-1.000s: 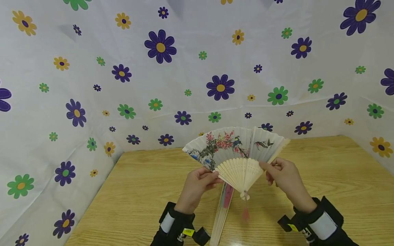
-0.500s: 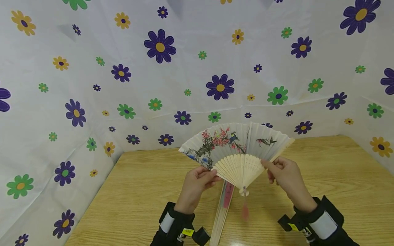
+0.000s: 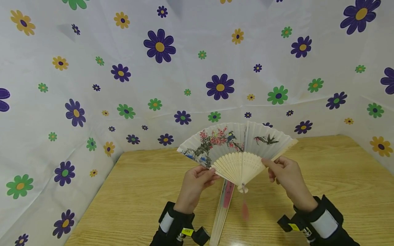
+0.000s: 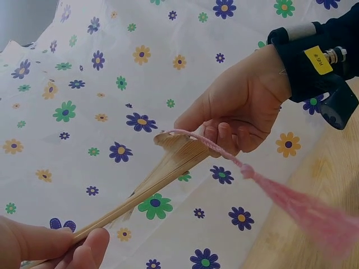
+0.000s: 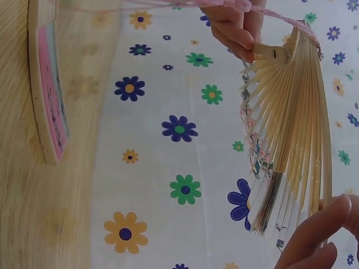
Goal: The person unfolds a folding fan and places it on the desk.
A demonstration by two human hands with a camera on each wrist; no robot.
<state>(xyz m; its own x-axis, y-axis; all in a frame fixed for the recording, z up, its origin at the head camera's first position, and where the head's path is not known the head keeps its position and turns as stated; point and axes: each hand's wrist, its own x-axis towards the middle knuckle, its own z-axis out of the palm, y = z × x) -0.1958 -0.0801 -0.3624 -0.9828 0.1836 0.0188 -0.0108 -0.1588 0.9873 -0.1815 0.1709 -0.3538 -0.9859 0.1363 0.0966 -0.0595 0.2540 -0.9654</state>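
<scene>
Spread wide above the table, a folding fan [image 3: 227, 138] shows pink blossoms and birds painted on white cloth over pale pierced ribs. My left hand [image 3: 197, 184] pinches its left outer rib between thumb and fingers. On the opposite side, my right hand [image 3: 284, 176] pinches the right outer rib. A pink tassel [image 3: 245, 210] hangs from the pivot, and the left wrist view also shows the tassel [image 4: 297, 207] close up. In the right wrist view the ribs [image 5: 297, 112] fan out from the pivot.
Beneath the fan, a long pale slatted object [image 3: 220, 218] with a pink and grey-green panel lies on the wooden table [image 3: 138, 191]. White cloth [image 3: 184, 20] printed with flowers rises behind and at both sides. Wrist cameras sit on both dark sleeves.
The fan has spread wider, its right edge moving right and its left edge slightly left. It has also risen a little, and the tassel has lifted with it. Both hands keep their pinch.
</scene>
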